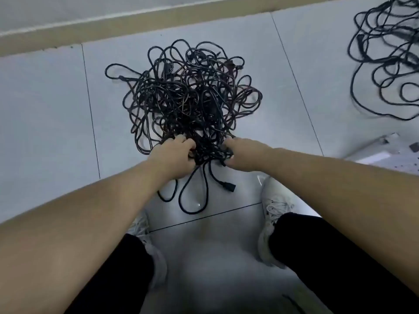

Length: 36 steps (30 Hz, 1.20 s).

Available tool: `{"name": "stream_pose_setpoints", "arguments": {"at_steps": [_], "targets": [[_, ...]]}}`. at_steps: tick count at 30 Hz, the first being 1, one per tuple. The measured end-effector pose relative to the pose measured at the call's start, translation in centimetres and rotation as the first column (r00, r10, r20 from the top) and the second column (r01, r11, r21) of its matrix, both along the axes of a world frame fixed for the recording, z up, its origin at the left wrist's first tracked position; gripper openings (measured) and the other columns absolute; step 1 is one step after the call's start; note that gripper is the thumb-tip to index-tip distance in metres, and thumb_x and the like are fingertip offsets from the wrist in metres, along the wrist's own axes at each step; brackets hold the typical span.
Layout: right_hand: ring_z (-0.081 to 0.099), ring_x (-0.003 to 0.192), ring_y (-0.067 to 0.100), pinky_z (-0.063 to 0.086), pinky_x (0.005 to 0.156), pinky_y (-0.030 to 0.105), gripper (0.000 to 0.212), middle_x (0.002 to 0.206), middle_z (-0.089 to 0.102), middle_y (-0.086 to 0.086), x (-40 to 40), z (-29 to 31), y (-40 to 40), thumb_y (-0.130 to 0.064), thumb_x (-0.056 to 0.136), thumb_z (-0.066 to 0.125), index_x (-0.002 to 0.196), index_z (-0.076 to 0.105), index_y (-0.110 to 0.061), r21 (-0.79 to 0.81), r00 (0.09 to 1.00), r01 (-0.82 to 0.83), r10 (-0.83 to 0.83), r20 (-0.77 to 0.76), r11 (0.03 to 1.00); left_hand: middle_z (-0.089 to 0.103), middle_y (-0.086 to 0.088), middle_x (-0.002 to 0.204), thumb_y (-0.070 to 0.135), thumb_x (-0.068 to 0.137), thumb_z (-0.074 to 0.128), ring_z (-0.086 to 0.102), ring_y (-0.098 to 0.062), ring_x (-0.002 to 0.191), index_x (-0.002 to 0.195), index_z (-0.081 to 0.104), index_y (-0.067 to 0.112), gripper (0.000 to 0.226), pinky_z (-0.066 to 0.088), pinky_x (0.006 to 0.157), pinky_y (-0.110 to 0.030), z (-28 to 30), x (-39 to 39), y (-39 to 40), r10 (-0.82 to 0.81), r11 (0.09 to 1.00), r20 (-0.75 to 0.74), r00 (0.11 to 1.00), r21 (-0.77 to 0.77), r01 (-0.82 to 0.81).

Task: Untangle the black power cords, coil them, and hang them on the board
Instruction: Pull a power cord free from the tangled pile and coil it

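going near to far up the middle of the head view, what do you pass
loose plug → left hand and right hand side by side, gripping the near edge of the cord tangle → bare floor tile → tan baseboard

Black trousers [340, 257], white sneakers [271, 207]

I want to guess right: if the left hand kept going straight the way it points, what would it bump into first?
The left hand points up into the cord pile, and its fingers are already in it. It would probably just meet more tangled cords.
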State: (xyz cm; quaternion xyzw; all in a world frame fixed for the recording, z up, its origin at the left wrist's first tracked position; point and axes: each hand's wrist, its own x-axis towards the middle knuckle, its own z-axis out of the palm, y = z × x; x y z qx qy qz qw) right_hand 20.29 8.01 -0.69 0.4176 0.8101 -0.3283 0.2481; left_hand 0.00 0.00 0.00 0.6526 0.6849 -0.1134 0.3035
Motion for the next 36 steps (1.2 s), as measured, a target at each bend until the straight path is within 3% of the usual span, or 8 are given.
{"name": "stream_pose_setpoints", "arguments": {"at_steps": [6, 9, 16, 21, 26, 30, 34, 36], "targets": [[0.042, 0.134, 0.033, 0.044, 0.103, 0.042, 0.061, 0.151, 0.039, 0.007, -0.5, -7.0, -0.7, -0.022, 0.095, 0.057, 0.152, 0.035, -0.024, -0.050, 0.996, 0.071, -0.068, 0.057, 0.996, 0.039, -0.002, 0.144, 0.036, 0.100, 0.051, 0.046, -0.029, 0.126, 0.144, 0.042, 0.025, 0.046, 0.046, 0.099, -0.047, -6.3, 1.1, 0.2, -0.042, 0.993, 0.028, 0.999, -0.110, 0.045], [0.033, 0.143, 0.033, 0.038, 0.112, 0.050, 0.068, 0.159, 0.031, 0.003, -1.1, -9.1, -1.1, -0.030, 0.095, 0.055, 0.157, 0.025, -0.030, -0.045, 0.997, 0.042, -0.039, 0.064, 0.998, 0.038, -0.001, 0.147, 0.037, 0.100, 0.049, 0.045, -0.029, 0.131, 0.145, 0.041, 0.027, 0.046, 0.043, 0.104, -0.049, -8.1, 1.6, 0.1, -0.038, 0.994, 0.026, 0.999, -0.098, 0.041], [0.056, 0.120, 0.028, 0.047, 0.096, 0.043, 0.030, 0.127, 0.060, 0.003, -1.3, -9.1, 0.2, -0.037, 0.101, 0.052, 0.129, 0.056, -0.029, 0.034, 0.992, 0.129, -0.129, -0.003, 0.991, 0.038, 0.001, 0.144, 0.035, 0.100, 0.051, 0.047, -0.027, 0.127, 0.142, 0.043, 0.024, 0.045, 0.045, 0.101, -0.045, -8.1, 1.3, 0.0, -0.055, 0.992, 0.065, 0.996, -0.111, 0.062], [0.060, 0.099, 0.023, 0.046, 0.085, 0.035, 0.025, 0.105, 0.068, -0.004, -0.5, -3.5, 0.7, -0.042, 0.106, 0.045, 0.126, 0.057, -0.032, 0.008, 0.990, 0.049, -0.048, -0.133, 0.999, 0.040, 0.001, 0.128, 0.026, 0.096, 0.058, 0.056, -0.025, 0.099, 0.115, 0.052, 0.017, 0.022, 0.051, 0.085, -0.044, -3.8, 0.6, 0.2, -0.002, 0.996, 0.154, 0.988, 0.084, -0.011], [0.061, 0.092, 0.023, 0.044, 0.077, 0.033, 0.023, 0.096, 0.066, -0.003, 0.9, 5.1, 0.5, -0.040, 0.105, 0.049, 0.119, 0.062, -0.026, 0.121, 0.977, -0.045, 0.069, -0.204, 0.992, 0.038, 0.005, 0.136, 0.027, 0.097, 0.059, 0.052, -0.019, 0.078, 0.123, 0.053, 0.018, 0.028, 0.040, 0.069, -0.032, 3.3, 0.2, -0.8, 0.033, 0.986, 0.157, 0.987, 0.157, -0.057], [0.059, 0.094, 0.018, 0.047, 0.083, 0.033, 0.023, 0.107, 0.069, -0.005, 1.8, 11.8, -1.3, -0.036, 0.104, 0.051, 0.117, 0.065, -0.023, 0.212, 0.947, -0.089, 0.149, -0.284, 0.973, 0.036, 0.009, 0.142, 0.029, 0.098, 0.060, 0.058, -0.015, 0.092, 0.141, 0.044, 0.023, 0.047, 0.050, 0.081, -0.035, 8.7, 0.7, -3.1, 0.043, 0.982, 0.188, 0.981, 0.170, -0.075], [0.053, 0.086, 0.007, 0.043, 0.078, 0.029, 0.019, 0.090, 0.059, -0.020, 3.0, 17.5, -4.4, -0.033, 0.103, 0.054, 0.110, 0.068, -0.023, 0.278, 0.886, -0.066, 0.184, -0.425, 0.958, 0.044, 0.006, 0.140, 0.026, 0.095, 0.063, 0.052, -0.015, 0.120, 0.141, 0.045, 0.024, 0.050, 0.044, 0.104, -0.035, 13.4, 2.9, -6.1, 0.057, 0.956, 0.311, 0.949, 0.257, -0.141], [0.056, 0.084, 0.008, 0.045, 0.077, 0.029, 0.018, 0.088, 0.061, -0.018, 3.7, 19.8, -6.2, -0.034, 0.102, 0.055, 0.107, 0.069, -0.024, 0.309, 0.850, -0.025, 0.183, -0.493, 0.951, 0.054, 0.007, 0.128, 0.030, 0.099, 0.060, 0.056, -0.012, 0.109, 0.134, 0.050, 0.027, 0.036, 0.045, 0.092, -0.029, 15.5, 4.6, -7.7, 0.109, 0.946, 0.351, 0.930, 0.250, -0.205]]}}
